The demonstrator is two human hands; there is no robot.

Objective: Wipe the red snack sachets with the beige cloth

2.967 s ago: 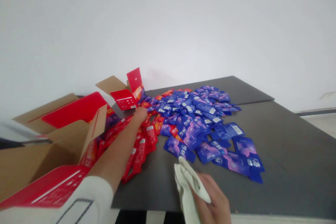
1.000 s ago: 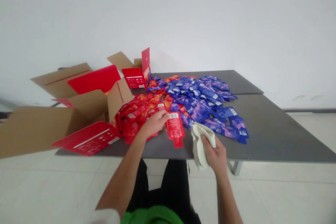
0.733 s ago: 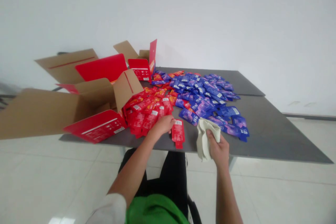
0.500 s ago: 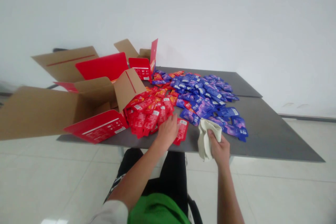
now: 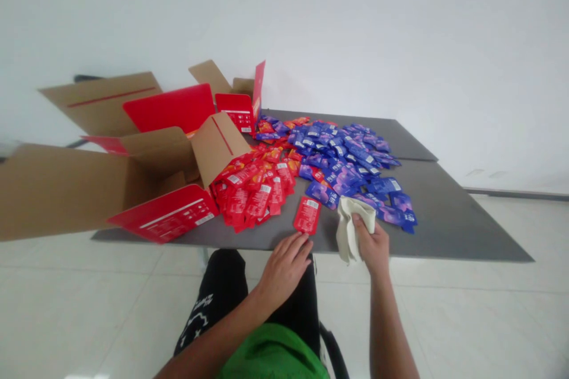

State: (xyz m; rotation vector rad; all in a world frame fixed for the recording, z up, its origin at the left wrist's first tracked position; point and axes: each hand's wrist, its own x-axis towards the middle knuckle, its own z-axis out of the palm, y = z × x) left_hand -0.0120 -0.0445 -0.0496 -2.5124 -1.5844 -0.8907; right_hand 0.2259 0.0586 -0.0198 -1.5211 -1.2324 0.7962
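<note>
A folded cream cloth [image 5: 349,228] is gripped in my right hand [image 5: 374,247] at the table's front edge, thumb on top. My left hand [image 5: 287,265] is at the same edge, its fingers stretched out and holding nothing. Its fingertips reach the lower end of a single red packet [image 5: 307,215] lying flat; whether they touch it I cannot tell. Left of that packet spreads a heap of red packets [image 5: 258,192]. A pile of blue-purple packets [image 5: 351,157] lies beyond the cloth, with a few red ones among them.
An open red carton [image 5: 171,213] with raised flaps stands at the table's left front, beside the red heap. Behind it are another red carton flap [image 5: 171,108] and a smaller open carton [image 5: 235,112]. The dark grey table [image 5: 462,222] extends right; a white wall stands behind.
My left hand has drawn back from the red heap toward me, to the table edge, and its fingers now lie stretched out. The right hand still holds the cloth in about the same place.
</note>
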